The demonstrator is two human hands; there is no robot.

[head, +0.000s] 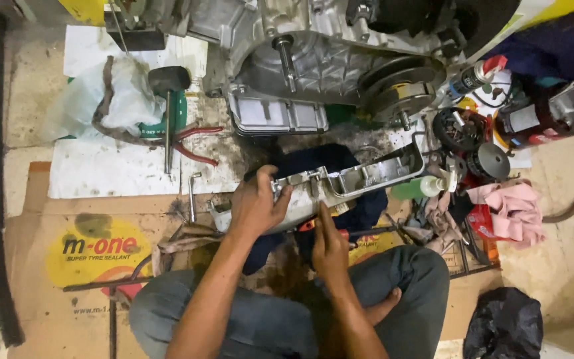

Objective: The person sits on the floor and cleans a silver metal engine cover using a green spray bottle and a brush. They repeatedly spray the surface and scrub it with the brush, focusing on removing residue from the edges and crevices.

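Note:
I sit cross-legged on the floor with a long silver metal engine cover [360,176] lying on a dark blue cloth [320,159] in front of me. My left hand [257,203] grips the cover's near left end. Just below the cover's near edge, my right hand [330,246] holds a screwdriver with a red and black handle [350,233], its tip pointing right. Beyond the cover sits the open engine case [320,66] with its shaft and pulley.
A black-headed mallet [169,100] and red-handled pliers [197,143] lie to the left on a dirty white sheet. A small L-shaped key [192,193] lies near cardboard [68,259]. Round clutch parts [473,143], a spray can [473,78], pink rags [513,209] and a black bag [503,326] crowd the right.

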